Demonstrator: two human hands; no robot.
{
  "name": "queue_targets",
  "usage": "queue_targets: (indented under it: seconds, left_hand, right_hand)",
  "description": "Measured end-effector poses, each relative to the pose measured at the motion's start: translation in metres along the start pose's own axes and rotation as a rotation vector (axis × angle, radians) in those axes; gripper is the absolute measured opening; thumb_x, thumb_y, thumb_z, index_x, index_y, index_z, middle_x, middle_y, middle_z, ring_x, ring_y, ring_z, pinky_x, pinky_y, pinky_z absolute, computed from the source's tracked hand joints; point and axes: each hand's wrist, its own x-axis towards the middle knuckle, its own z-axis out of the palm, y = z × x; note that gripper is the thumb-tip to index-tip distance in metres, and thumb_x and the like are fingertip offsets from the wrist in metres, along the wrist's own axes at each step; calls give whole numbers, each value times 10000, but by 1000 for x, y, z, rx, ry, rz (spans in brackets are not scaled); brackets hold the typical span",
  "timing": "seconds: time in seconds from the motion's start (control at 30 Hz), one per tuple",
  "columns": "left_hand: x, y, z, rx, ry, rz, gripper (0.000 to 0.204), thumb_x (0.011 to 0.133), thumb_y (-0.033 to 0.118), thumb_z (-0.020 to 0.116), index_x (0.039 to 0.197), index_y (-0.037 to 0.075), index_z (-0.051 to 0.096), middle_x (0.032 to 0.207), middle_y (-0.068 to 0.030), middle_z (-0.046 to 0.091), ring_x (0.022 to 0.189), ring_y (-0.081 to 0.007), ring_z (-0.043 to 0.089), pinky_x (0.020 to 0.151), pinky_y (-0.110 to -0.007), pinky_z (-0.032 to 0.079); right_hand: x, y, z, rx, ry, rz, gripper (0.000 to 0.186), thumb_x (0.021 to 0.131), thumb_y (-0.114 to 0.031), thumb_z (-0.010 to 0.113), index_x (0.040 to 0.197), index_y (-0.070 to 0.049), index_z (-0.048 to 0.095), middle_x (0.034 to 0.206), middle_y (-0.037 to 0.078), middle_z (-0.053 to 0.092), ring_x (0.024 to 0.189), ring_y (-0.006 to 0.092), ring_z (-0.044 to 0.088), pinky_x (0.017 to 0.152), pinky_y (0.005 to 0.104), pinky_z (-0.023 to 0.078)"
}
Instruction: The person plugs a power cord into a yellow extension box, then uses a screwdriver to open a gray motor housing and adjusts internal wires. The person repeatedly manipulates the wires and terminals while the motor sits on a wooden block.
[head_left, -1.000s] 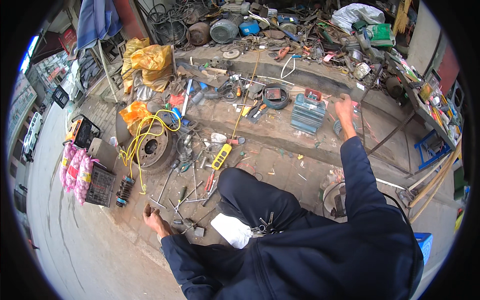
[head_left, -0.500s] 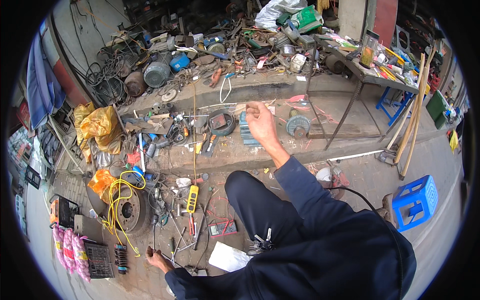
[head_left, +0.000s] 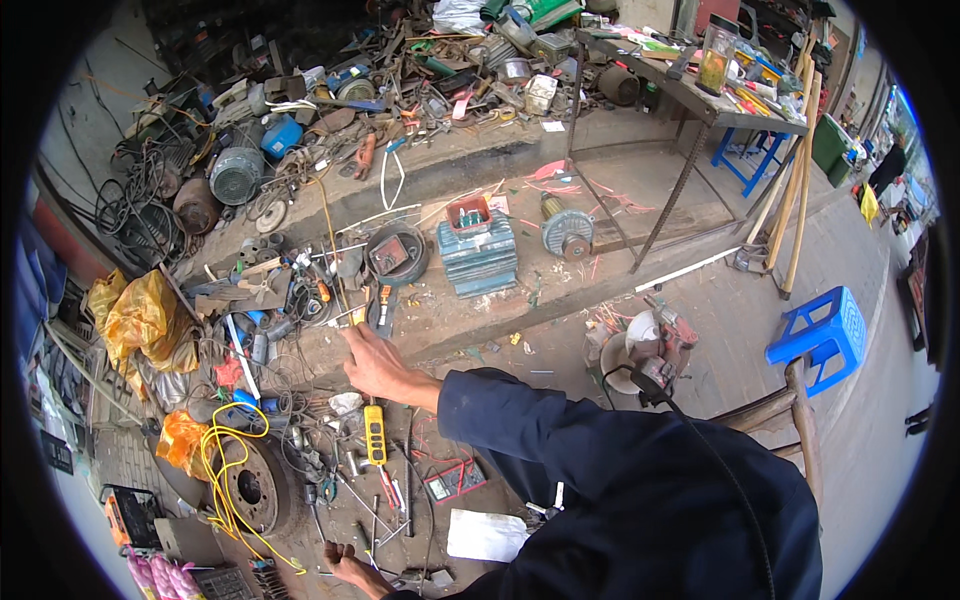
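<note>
Two hands are out: my right hand point(head_left: 372, 362) reaches to the small black and orange tool point(head_left: 383, 305) on the step, fingers half open and holding nothing yet, so I should pinch gently, while my left hand point(head_left: 345, 564) leans open on the ground.

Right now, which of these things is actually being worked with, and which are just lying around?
In use: right hand, reaching to the black handheld device on the ledge; left hand, down among loose tools.
Lying about: grey motor, yellow pendant control, wheel hub, blue stool, white paper.
</note>
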Motion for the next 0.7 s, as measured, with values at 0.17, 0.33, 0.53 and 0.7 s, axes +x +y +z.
queue_targets:
  seconds: [0.17,0.33,0.53,0.7]
  left_hand:
    - [12,-7,6,38,-114,16,599,743,-192,592,1324,-52,641,1100,-18,611,941,-139,558,862,-294,481]
    - [6,-7,15,86,-64,-48,534,806,-154,627,1327,-46,658,1203,-54,657,1043,-173,610,950,-321,496]
    - [-6,0,22,196,-93,-68,411,870,4,569,1270,-35,655,1179,-96,650,1080,-208,591,964,-330,465]
    - [-9,4,16,16,-236,-330,394,1005,354,449,1154,28,613,1181,-192,611,1201,-297,529,1021,-400,380]
  right_hand:
    - [11,3,36,-1,-193,-8,449,892,-24,589,1305,132,509,1289,342,542,988,500,687,865,559,590]
    - [17,5,47,-49,-269,-43,426,872,-4,596,1245,182,506,1209,333,532,934,487,671,807,545,611]
    - [16,8,56,-79,-184,-65,462,797,16,657,1207,187,527,1137,321,548,945,466,668,785,533,591]
    - [14,10,56,-28,-144,-85,466,777,32,647,1201,182,524,1172,342,526,920,484,660,782,553,578]
